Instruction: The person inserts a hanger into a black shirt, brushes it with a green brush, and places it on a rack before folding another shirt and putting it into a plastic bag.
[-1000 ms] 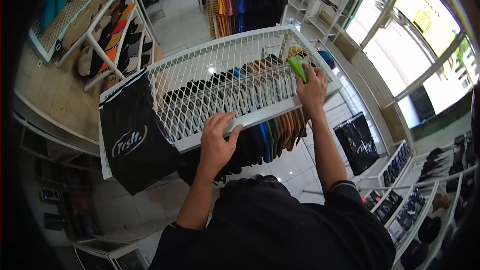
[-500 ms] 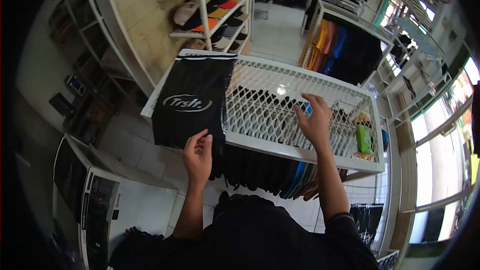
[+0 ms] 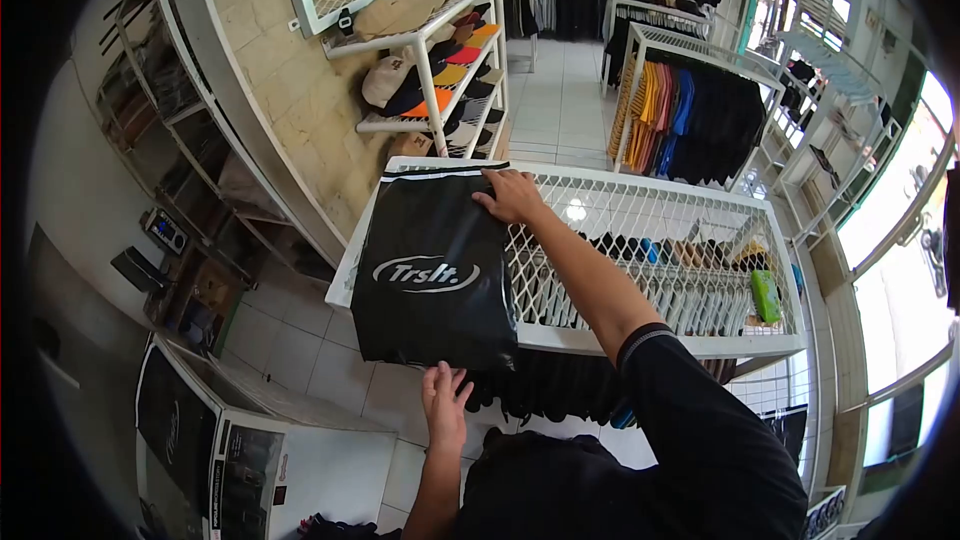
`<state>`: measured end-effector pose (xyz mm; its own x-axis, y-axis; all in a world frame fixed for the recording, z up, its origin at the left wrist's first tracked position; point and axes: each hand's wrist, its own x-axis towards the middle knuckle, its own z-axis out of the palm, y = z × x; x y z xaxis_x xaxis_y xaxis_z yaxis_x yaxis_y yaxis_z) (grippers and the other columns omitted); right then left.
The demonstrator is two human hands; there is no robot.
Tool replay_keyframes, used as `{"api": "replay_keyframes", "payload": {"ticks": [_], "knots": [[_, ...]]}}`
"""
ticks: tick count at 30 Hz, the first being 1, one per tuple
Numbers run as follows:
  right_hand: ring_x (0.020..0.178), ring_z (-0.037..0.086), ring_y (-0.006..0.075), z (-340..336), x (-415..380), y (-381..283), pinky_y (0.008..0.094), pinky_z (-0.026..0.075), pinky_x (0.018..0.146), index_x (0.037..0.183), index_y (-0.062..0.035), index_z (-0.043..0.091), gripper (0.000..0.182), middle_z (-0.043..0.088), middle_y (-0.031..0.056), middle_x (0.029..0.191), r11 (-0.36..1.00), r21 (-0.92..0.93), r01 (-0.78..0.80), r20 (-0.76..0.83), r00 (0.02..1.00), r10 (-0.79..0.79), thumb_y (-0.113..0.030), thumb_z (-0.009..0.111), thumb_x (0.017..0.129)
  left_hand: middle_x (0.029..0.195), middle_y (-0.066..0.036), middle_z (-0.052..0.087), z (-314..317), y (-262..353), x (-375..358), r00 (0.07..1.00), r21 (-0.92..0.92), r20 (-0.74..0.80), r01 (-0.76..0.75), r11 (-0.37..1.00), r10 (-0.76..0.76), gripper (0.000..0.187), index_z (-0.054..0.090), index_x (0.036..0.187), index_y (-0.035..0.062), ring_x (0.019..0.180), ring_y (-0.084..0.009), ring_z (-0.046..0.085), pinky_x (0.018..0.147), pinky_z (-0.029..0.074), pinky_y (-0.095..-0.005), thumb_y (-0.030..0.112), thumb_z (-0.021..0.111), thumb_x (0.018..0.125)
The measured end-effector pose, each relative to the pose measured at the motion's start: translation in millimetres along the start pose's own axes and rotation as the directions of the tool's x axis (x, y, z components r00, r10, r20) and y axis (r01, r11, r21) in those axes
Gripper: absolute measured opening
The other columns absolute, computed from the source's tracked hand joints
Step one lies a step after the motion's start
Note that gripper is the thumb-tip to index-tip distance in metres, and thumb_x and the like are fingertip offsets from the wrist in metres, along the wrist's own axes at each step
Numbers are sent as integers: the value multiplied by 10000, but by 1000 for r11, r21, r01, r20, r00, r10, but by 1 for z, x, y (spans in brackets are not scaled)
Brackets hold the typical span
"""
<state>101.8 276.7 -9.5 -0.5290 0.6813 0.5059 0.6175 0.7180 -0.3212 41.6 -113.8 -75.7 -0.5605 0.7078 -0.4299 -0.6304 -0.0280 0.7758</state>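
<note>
A black plastic bag (image 3: 430, 230) with a white oval "Trslt." logo and white stripes near its far edge lies on the left part of a white mesh-topped rack (image 3: 690, 345). Its near end hangs a little past the rack's front edge. On the bag's far right corner rests my right hand (image 3: 512, 196), fingers stretched over the surface and thumb apart. Just below the bag's near edge is my left hand (image 3: 446, 412), palm turned up, fingers apart, the tips at or close to the plastic. Neither hand visibly grips anything.
Dark clothes (image 3: 540, 395) hang beneath the rack top. A bright green packet (image 3: 765, 297) sits at its right end. Caps fill a white shelf (image 3: 432, 90) by the wall. Beyond stands a rack of coloured shirts (image 3: 665, 115). A white box (image 3: 330, 465) is at lower left.
My right hand has moved left from above the mesh onto the bag's far corner. My left hand has dropped to the bag's near edge. The camera view has shifted.
</note>
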Motion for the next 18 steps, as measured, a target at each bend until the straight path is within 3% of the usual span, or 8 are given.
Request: {"api": "replay_keyframes", "payload": {"ticks": [3,4,6,7,11,12,14,18], "knots": [[1180,631,333,-9,0,-1,528,407,1029,1199,-123,706,514,710,158,1190,985,-155,-80,151,983,103,-557,653,929,1243,-120,588,-3,7,-1,981,76,108,-169,983,160,483,413,1439,47,1080,-190,577,966,525,-399,205,645,1046],[1134,653,323,-15,-2,-2,524,404,1019,1140,-126,734,478,730,138,1139,984,-150,-92,196,973,121,-550,651,935,1243,-120,588,3,18,-6,985,86,97,-154,984,145,483,413,1439,47,1080,-190,577,966,525,-399,205,645,1046],[1080,670,316,-36,-10,-3,531,405,988,1075,-125,743,394,743,119,1060,988,-125,-95,246,961,124,-488,662,946,1187,-90,610,20,39,-16,945,40,16,-326,944,326,452,429,1429,63,1053,-151,566,915,515,-370,143,636,1036],[1080,670,316,-47,-18,-3,531,405,988,1075,-125,743,394,743,119,1060,987,-131,-98,251,959,128,-488,662,946,1205,-73,622,21,49,-15,946,33,-27,-322,946,323,427,455,1413,50,1069,-145,577,926,486,-340,88,623,1022],[1013,670,334,-93,-72,-4,522,411,951,985,-96,713,264,736,110,957,982,-129,-137,-119,985,122,-354,695,930,1214,-57,654,14,86,22,883,47,94,-465,884,459,386,504,1373,-24,1123,-161,599,1003,440,-289,54,614,1012],[1008,664,339,-111,-87,-6,514,414,939,987,-92,708,256,731,114,962,974,-123,-192,-129,976,176,-341,701,925,1214,-57,654,16,97,35,882,41,111,-464,885,457,386,504,1373,-24,1123,-161,599,1003,440,-289,54,614,1012],[1003,659,343,-141,-122,-12,505,417,928,988,-88,704,249,726,118,966,954,-121,-273,-153,955,254,-327,706,920,1211,-59,659,20,121,61,860,244,343,-469,849,377,341,557,1332,-33,1119,-143,596,1005,442,-287,48,622,1007],[967,646,341,-178,-184,-23,490,411,916,998,-85,689,221,708,116,926,889,-152,-432,-359,862,357,-287,716,912,1118,-27,686,64,145,120,777,312,580,-489,815,245,269,624,1246,-39,986,-101,609,898,472,-251,70,657,1002]]}}
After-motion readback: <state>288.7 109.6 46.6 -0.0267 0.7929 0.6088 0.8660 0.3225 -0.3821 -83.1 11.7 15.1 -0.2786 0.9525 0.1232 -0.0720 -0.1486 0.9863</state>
